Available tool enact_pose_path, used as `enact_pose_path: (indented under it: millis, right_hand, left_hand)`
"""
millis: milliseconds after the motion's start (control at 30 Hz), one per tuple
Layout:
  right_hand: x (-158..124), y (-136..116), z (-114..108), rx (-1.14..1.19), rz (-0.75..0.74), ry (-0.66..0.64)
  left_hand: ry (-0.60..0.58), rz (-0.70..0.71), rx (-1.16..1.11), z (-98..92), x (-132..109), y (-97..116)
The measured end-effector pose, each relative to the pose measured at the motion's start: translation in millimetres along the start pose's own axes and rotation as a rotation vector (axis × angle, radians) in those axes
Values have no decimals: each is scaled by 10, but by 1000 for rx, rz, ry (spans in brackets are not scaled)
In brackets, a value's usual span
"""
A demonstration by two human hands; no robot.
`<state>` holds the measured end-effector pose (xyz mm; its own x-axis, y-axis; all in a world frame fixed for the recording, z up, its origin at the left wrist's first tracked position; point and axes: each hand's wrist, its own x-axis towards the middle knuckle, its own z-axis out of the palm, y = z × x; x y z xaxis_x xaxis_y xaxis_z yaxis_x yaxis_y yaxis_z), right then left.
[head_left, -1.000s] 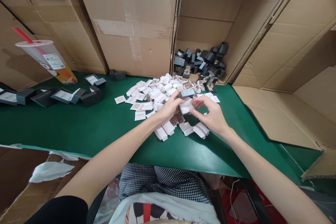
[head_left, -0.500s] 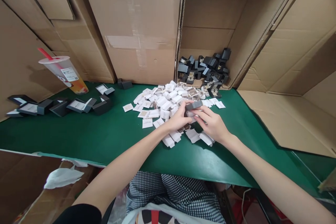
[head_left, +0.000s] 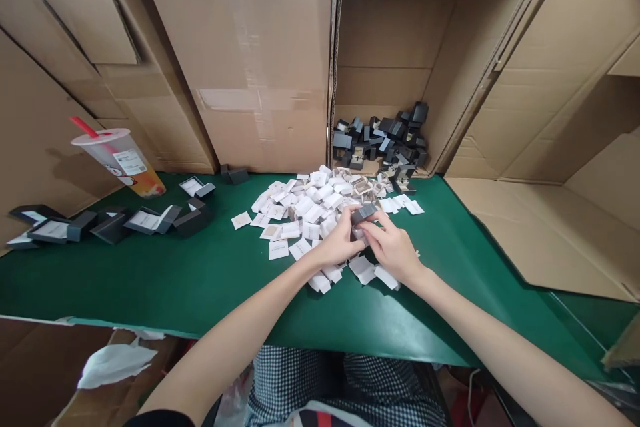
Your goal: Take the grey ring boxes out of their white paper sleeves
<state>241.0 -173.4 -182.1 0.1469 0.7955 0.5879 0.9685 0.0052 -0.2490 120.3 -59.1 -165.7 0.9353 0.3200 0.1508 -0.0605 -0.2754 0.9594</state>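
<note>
Both my hands meet over the middle of the green table (head_left: 150, 273). My left hand (head_left: 339, 242) and my right hand (head_left: 393, 248) together grip a small dark grey box (head_left: 363, 214), held just above a heap of white paper inserts (head_left: 310, 203). My fingers cover the box's lower part, so whether its lid is fully closed cannot be told. A few folded white inserts (head_left: 373, 272) lie right under my wrists.
An open cardboard carton (head_left: 400, 53) behind the heap holds a pile of dark boxes (head_left: 383, 137). Several open dark boxes (head_left: 145, 220) lie in a row at the left, near a plastic cup with a red straw (head_left: 120, 161). Cardboard sheets flank the right.
The dark box showed its light inner face a second ago and now shows only dark sides. My hands have closed tighter around it; the camera tilted slightly.
</note>
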Motion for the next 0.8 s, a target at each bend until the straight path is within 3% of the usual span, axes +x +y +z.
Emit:
enact_pose_path:
  millis: [233, 367, 533, 800]
  right_hand:
    - [0, 14, 13, 128, 18, 151]
    - [10, 47, -43, 239, -15, 145]
    - [45, 100, -58, 151, -129, 160]
    - [174, 74, -31, 142, -141, 174]
  left_hand:
    - [71, -58, -20, 27, -46, 178]
    - [32, -139, -54, 2, -95, 215]
    - [115, -209, -139, -13, -142, 76]
    - [165, -267, -422, -2, -69, -120]
